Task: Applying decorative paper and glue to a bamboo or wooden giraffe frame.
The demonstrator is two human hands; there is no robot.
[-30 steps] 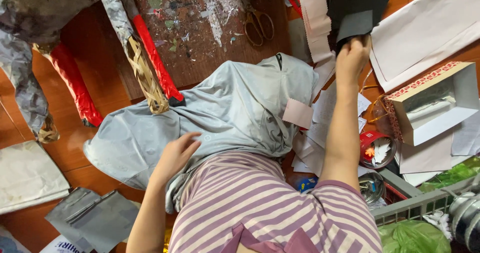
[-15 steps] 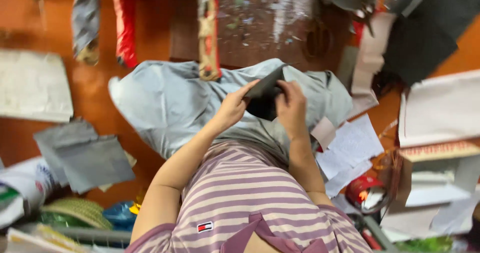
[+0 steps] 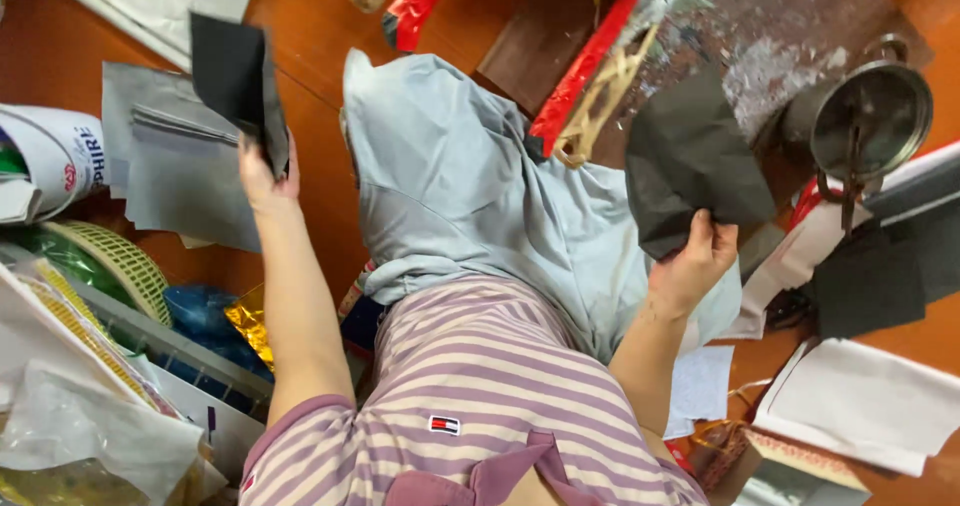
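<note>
**A:** ok so starting closest to the camera: striped purple-and-white shirt (image 3: 480,396), then pale blue-grey trousers (image 3: 470,196) stretching out over the orange-brown floor (image 3: 310,116). What are the hands up to?

**B:** Both are raised, one on each side. The left hand (image 3: 262,178) has its fingers closed round the lower edge of a dark sheet (image 3: 238,74), holding it upright over a stack of grey sheets (image 3: 170,161) lying on the floor. The right hand (image 3: 695,261) is pinching the bottom of a second black sheet (image 3: 690,161), this one crumpled and kind of folded over, held just above the far knee.

**A:** And around them?

**B:** Loads of clutter. Green woven basket (image 3: 105,261) near the left elbow, white paper (image 3: 870,401) down by the right one. Further out there's a red and silver foil roll (image 3: 590,61), a round metal tin (image 3: 868,116) with scissors (image 3: 848,181) leaning across it, and a scuffed dark board (image 3: 760,26) beyond that.
</note>
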